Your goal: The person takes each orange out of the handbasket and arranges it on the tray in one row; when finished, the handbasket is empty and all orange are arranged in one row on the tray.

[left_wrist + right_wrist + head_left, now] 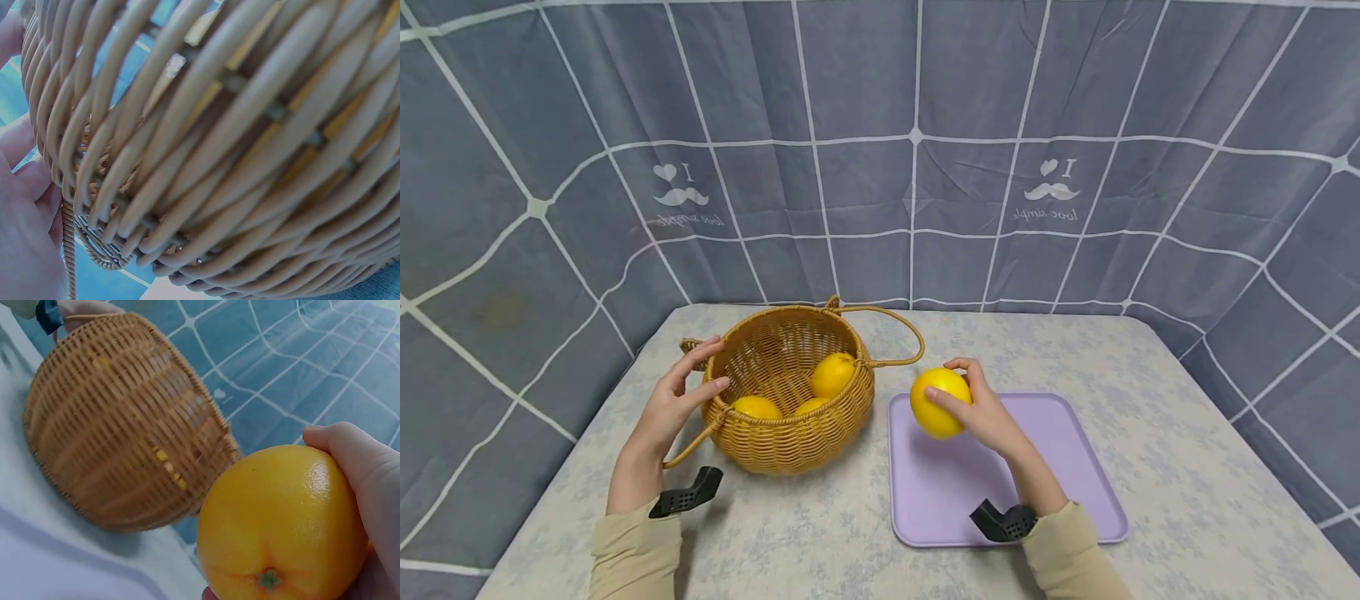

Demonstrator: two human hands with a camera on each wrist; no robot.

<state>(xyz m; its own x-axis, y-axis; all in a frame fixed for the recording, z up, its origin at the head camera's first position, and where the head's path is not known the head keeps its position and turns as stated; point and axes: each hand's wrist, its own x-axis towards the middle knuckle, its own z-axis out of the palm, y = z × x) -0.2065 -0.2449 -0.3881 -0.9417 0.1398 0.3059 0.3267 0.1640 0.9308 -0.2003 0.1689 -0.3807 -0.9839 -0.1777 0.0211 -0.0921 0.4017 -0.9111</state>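
My right hand (988, 417) grips a round yellow orange (940, 403) between thumb and fingers, above the left part of the lilac tray (1000, 517). In the right wrist view the green stem end of the orange (281, 519) faces the camera. At the left, my left hand (670, 408) holds the rim of a brown wicker basket (797, 437), with the thumb lying over the edge. Several more oranges (833, 375) sit inside the basket, partly hidden by its near wall. Close up in the left wrist view, the woven wall (206, 125) covers most of the picture.
A looped wicker handle (917, 337) sticks out from the basket's right side towards the back. Both basket and tray stand on a pale patterned tabletop (1195, 467). A grey checked curtain (865, 183) hangs behind and beside the table.
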